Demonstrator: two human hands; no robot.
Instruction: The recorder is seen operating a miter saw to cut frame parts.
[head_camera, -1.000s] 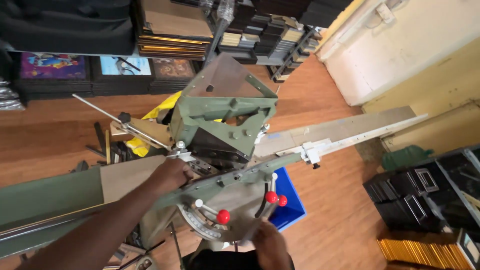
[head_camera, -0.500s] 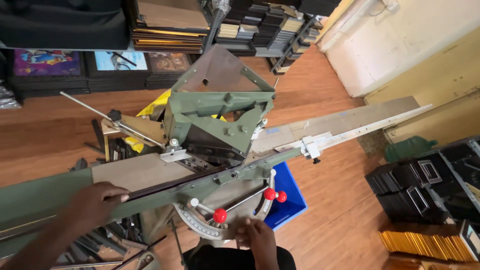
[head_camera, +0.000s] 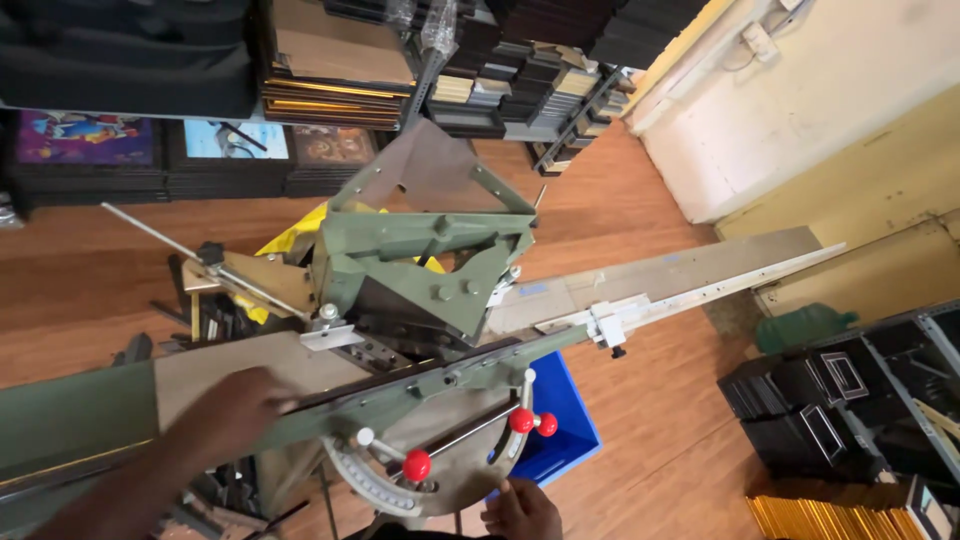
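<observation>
A green cutting machine stands over a wooden floor, and everything else is placed from it. The left hand lies flat on the brown table that runs out from the machine's left side; its fingers are stretched out and press on a thin dark strip that lies along the front fence, the fingertips touching the strip's near end; the hand grips nothing, it only presses down. The right hand shows at the bottom edge, just below the machine's round angle plate; only its knuckles are in view, and whether it is open or closed cannot be told; it is close under the plate's rim, but contact cannot be made out. Three red knobs stand on levers in front of the machine, one near the left hand and two together further right, just above the right hand. A long pale ruler arm reaches from the machine's right side, with a white stop clamped on it. A blue bin sits on the floor under the machine's right front. Behind the machine, stacked frames fill shelves; to its far right lie black frames.
</observation>
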